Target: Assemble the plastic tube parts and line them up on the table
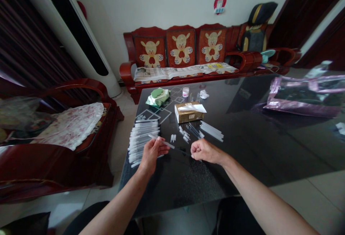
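My left hand [151,153] pinches a translucent white pen barrel [168,144] above the table's left part. A thin dark pen refill [181,151] runs from the barrel's right end toward my right hand [206,151], whose curled fingers grip it. How far the refill sits inside the barrel I cannot tell. Beside and beneath my left hand lies a row of several whitish pens [142,134]. Beyond my hands are small white pen caps [173,138], a bunch of dark refills [193,130] and a stack of white barrels [212,131].
A gold cardboard box [190,115] stands behind the pen parts on the dark glossy table [229,170]. Farther back are a green wipes packet [158,97], a small pink-white jar [185,91] and crumpled tissue [204,94]. A pink-edged clear bag [304,98] lies right.
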A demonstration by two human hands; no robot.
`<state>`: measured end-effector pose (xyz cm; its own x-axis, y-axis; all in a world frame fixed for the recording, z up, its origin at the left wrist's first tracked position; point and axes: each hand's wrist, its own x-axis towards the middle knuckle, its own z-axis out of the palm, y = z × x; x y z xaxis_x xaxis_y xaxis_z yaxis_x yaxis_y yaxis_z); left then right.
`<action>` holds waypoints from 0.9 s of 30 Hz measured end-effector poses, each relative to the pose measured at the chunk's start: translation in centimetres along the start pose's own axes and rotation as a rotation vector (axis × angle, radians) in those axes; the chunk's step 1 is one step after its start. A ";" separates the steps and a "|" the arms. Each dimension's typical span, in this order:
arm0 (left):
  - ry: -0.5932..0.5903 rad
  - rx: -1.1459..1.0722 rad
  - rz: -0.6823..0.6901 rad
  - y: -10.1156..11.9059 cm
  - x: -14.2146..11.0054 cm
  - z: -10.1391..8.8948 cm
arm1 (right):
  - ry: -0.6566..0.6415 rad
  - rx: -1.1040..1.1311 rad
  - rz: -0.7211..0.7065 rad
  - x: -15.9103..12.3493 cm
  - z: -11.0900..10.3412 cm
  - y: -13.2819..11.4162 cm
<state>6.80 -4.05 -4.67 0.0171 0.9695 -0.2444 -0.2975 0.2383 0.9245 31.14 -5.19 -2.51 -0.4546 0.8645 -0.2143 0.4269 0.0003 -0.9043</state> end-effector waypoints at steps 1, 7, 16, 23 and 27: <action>-0.006 -0.006 -0.011 -0.1 -0.1 0.1 | 0.003 0.003 -0.003 0.1 0.1 0.1; -0.112 -0.149 -0.159 -1.6 -1.4 1.7 | 0.087 0.228 0.024 0.4 1.1 0.2; 0.013 -0.577 -0.403 -0.4 -1.6 2.1 | 0.203 0.459 -0.094 0.1 0.2 -0.3; 0.036 -0.667 -0.409 0.4 -1.2 1.4 | 0.510 0.361 -0.069 0.3 -2.2 1.4; 0.005 -0.586 -0.363 0.4 -0.8 0.7 | 0.819 -0.015 0.088 0.5 -5.0 4.1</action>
<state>7.37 -4.67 -3.87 0.2096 0.8336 -0.5111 -0.7410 0.4765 0.4733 36.53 -2.23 -4.53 0.2927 0.9544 0.0584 0.4477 -0.0828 -0.8903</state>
